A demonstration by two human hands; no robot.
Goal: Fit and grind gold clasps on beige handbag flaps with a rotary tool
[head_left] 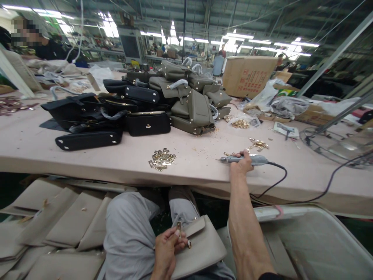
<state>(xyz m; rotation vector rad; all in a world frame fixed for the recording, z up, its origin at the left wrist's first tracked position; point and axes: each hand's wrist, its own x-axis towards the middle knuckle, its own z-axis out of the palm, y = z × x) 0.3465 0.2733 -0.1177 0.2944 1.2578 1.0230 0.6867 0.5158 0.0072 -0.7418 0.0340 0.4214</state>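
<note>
My left hand (169,247) is closed, pinching a small gold metal fitting (178,228) between thumb and finger. Beneath and beside it, a light beige bag (204,245) lies across my lap, with another bit of gold hardware near my fingers. Stretched out over the table, my right hand (242,162) has its fingers wrapped round a grey electric screwdriver (258,160), whose tip points left and whose cord runs off to the right. Gold fittings (260,144) lie just beyond that hand. A pile of metal plates (162,158) sits near the table's front edge.
Black bags (87,139) and olive bags (198,111) are heaped on the table (192,171). A cardboard box (249,76) stands behind. Beige bag pieces (72,217) are stacked at lower left; a white bin (317,233) is at lower right. A person (48,46) is at upper left.
</note>
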